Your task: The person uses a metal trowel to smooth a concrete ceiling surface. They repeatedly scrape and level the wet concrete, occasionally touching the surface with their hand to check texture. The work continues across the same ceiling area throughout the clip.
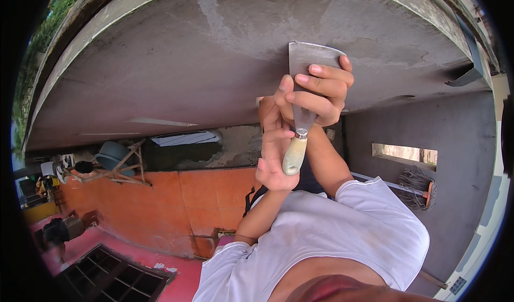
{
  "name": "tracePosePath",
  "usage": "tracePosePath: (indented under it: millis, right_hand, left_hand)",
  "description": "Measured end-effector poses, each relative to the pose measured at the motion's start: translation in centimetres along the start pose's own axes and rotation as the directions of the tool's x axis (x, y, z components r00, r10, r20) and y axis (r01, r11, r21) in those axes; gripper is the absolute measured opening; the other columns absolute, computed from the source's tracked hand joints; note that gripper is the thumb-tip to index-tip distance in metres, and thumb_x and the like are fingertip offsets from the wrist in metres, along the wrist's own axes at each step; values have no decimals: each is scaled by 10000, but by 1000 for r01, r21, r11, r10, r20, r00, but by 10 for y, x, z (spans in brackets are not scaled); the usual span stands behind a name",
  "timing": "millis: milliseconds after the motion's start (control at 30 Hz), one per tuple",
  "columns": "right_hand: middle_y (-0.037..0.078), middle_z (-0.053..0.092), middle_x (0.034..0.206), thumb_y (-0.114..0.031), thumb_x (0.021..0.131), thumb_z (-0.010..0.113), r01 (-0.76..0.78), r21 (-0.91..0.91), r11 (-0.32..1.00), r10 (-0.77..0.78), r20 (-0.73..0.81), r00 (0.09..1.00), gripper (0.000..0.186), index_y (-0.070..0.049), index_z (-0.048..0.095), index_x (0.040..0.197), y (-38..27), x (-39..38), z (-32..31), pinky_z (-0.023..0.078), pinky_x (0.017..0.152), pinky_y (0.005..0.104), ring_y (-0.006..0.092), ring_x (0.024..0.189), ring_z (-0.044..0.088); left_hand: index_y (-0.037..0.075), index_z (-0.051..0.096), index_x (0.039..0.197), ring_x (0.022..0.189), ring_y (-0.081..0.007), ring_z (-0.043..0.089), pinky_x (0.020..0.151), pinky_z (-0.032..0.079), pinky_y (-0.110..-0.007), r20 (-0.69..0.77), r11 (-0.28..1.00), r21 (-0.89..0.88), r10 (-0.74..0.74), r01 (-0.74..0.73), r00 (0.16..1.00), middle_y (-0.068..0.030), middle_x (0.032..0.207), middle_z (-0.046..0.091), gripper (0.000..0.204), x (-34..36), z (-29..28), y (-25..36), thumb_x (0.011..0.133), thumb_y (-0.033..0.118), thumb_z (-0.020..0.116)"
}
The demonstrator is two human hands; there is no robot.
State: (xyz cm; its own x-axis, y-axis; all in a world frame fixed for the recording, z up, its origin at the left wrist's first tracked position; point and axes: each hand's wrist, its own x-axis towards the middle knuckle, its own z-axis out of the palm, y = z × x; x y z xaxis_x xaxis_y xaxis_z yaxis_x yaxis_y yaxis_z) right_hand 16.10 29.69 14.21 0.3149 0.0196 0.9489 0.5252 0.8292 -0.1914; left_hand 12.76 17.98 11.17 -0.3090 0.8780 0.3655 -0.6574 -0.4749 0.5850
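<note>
A putty knife (315, 55) with a flared metal blade and pale wooden handle is held upright in the middle of the view. My right hand (322, 90) grips the blade, its fingers curled across the metal. My left hand (276, 157) is just below, cupped beside the handle with its fingertips against it. The blade's straight edge appears at a grey plastered surface (198, 55) overhead, patched with lighter streaks; whether it touches is hard to tell. Part of my left fingers is hidden behind my right hand and the knife.
A mop (417, 189) leans by a grey wall (460, 141) with a narrow opening at right. At left are an orange surface (139, 205), a blue-grey tub (113, 157) on a wooden frame, a dark grid window (112, 278) and a blurred person (64, 229) at the far lower left.
</note>
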Motion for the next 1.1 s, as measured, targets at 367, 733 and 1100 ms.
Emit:
tracePosePath:
  millis: [367,733,1100]
  right_hand:
    - [-121,577,810,-64,628,806,44,-111,993,-50,-56,997,340,-323,615,739,0,14,9,367,1085,440,125,934,583]
    - [-129,571,843,-68,652,800,85,-206,975,-100,-62,993,339,-323,594,740,1,18,10,379,1072,437,128,944,582]
    - [-127,557,854,-74,691,807,40,-158,987,-45,-29,999,354,-331,568,741,1,22,2,389,1059,447,129,948,576]
  left_hand:
    - [37,610,1078,1421,-428,313,1171,159,-573,66,995,-69,72,-67,995,-251,1465,447,700,16,-15,2,944,607,226]
    - [30,600,1077,1421,-413,316,1170,172,-571,54,993,-121,14,-7,998,-246,1434,461,721,24,-17,10,936,625,218]
    - [35,593,1058,1379,-399,351,1146,211,-556,21,992,-125,17,-14,1000,-222,1404,463,719,17,-5,1,931,639,225]
